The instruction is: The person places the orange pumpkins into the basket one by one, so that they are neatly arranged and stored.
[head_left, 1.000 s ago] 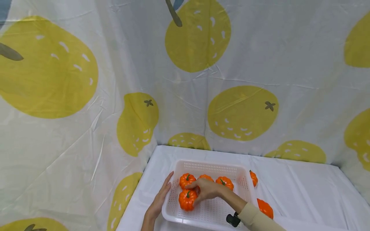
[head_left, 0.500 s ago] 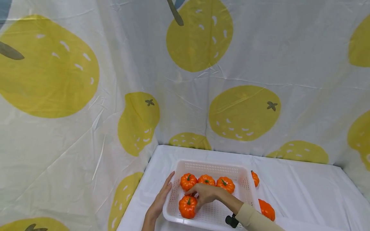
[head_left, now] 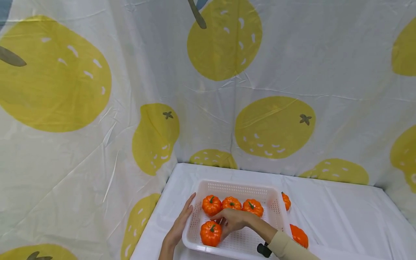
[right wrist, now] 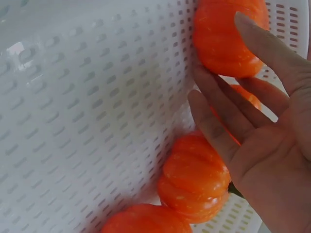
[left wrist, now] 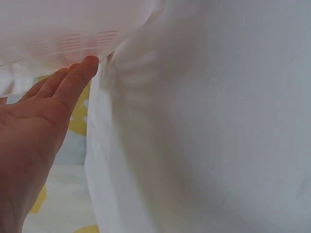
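On the white-clothed table (head_left: 338, 209), the flat left hand (head_left: 178, 227) presses the white perforated plastic basket (head_left: 238, 187); the right hand's (head_left: 234, 220) straightened fingers touch the front small orange pumpkin (head_left: 210, 233).

A pale curtain (head_left: 130, 90) printed with large yellow fruit hangs behind and to the left, creased and meeting in a corner. Below it a desk (head_left: 341, 209) lies under a white cloth, evenly lit.
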Demonstrator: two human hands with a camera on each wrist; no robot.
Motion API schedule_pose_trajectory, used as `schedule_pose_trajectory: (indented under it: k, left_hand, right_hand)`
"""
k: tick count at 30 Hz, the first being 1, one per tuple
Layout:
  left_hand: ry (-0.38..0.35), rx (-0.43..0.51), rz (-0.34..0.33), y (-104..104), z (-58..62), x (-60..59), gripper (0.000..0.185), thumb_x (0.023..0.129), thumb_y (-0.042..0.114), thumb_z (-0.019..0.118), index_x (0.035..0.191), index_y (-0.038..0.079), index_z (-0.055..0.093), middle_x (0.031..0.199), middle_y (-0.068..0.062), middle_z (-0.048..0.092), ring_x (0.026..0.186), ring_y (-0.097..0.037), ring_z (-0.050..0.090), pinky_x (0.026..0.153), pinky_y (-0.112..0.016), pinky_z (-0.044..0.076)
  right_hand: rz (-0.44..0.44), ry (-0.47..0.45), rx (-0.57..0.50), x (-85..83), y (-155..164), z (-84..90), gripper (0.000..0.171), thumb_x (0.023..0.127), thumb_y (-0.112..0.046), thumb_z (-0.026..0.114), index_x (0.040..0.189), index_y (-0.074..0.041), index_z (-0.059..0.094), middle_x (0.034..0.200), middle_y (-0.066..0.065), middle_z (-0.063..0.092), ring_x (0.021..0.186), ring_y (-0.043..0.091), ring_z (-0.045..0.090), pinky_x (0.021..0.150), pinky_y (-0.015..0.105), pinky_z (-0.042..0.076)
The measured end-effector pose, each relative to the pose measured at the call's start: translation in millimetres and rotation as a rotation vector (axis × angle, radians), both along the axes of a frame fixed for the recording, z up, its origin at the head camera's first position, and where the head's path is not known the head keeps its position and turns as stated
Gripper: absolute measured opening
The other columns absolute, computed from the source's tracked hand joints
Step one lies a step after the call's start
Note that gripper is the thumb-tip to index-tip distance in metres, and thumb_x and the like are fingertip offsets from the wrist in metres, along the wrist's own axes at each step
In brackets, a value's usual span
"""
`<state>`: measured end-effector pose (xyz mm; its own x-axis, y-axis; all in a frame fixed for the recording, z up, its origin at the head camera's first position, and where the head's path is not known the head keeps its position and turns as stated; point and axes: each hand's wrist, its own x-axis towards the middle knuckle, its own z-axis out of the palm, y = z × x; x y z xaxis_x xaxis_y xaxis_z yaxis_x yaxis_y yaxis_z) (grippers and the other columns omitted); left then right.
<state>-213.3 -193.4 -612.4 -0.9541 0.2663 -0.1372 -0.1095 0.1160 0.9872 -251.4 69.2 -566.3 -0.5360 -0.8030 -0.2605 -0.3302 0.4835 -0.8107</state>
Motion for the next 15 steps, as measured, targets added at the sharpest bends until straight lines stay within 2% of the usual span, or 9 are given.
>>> schedule_pose_trajectory:
  k: [8, 15]
  left_hand:
    - [-0.008, 0.015, -0.008, -0.7, -0.8, 0.3, 0.058, 0.109, 0.057, 0.028, 0.164, 0.043, 0.018, 0.177, -0.005, 0.005, 0.162, -0.044, 0.001, 0.121, -0.077, 0.004]
    - [-0.008, 0.008, -0.012, -0.3, 0.3, 0.6, 0.058, 0.109, 0.058, 0.028, 0.164, 0.043, 0.018, 0.177, -0.006, 0.005, 0.161, -0.045, 0.001, 0.120, -0.078, 0.006]
  right_hand:
    - [0.008, 0.052, -0.012, -1.5, -4.9, -5.4, 0.059, 0.082, -0.011, 0.088, 0.137, -0.006, 0.067, 0.110, -0.002, 0.075, 0.092, 0.003, 0.068, 0.080, 0.016, 0.056]
    - [0.004, 0.037, -0.004, 0.9, -5.0, 0.9, 0.057, 0.083, -0.012, 0.087, 0.136, -0.005, 0.066, 0.107, -0.002, 0.075, 0.092, 0.008, 0.070, 0.081, 0.016, 0.056]
